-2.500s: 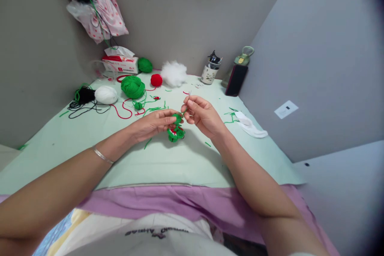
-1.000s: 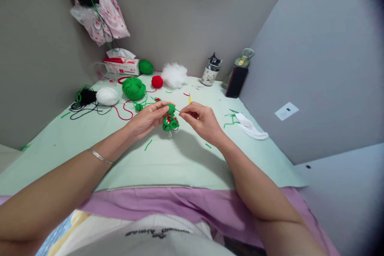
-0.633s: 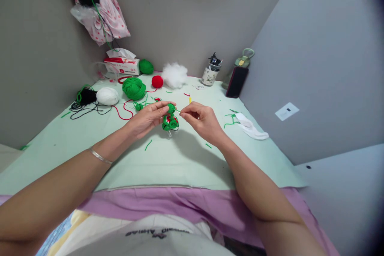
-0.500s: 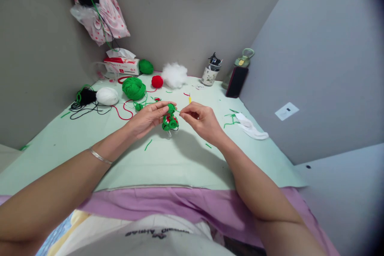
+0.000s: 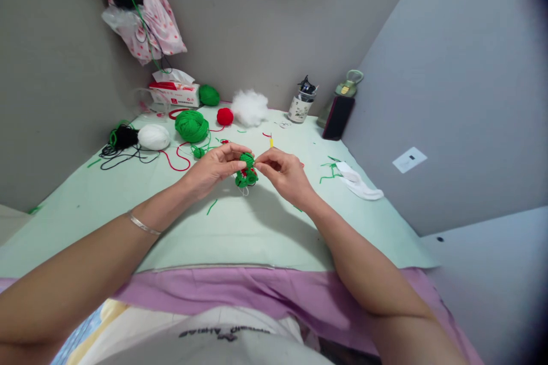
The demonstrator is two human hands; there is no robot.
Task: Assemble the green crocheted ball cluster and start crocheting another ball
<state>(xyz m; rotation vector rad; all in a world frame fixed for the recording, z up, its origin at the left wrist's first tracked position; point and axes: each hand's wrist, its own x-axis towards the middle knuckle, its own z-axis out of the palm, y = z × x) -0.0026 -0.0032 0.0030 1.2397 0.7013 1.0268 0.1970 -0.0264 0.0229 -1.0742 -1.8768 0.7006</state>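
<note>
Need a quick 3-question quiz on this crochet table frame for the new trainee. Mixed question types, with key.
1. True or false: the small green crocheted piece lies untouched on the table.
2. What sits between the black yarn and the large green yarn ball? A) white yarn ball B) a laptop C) a book
3. Which wrist wears the bracelet?
Key: 1 false, the left hand and right hand both hold it; 2 A; 3 left.
</note>
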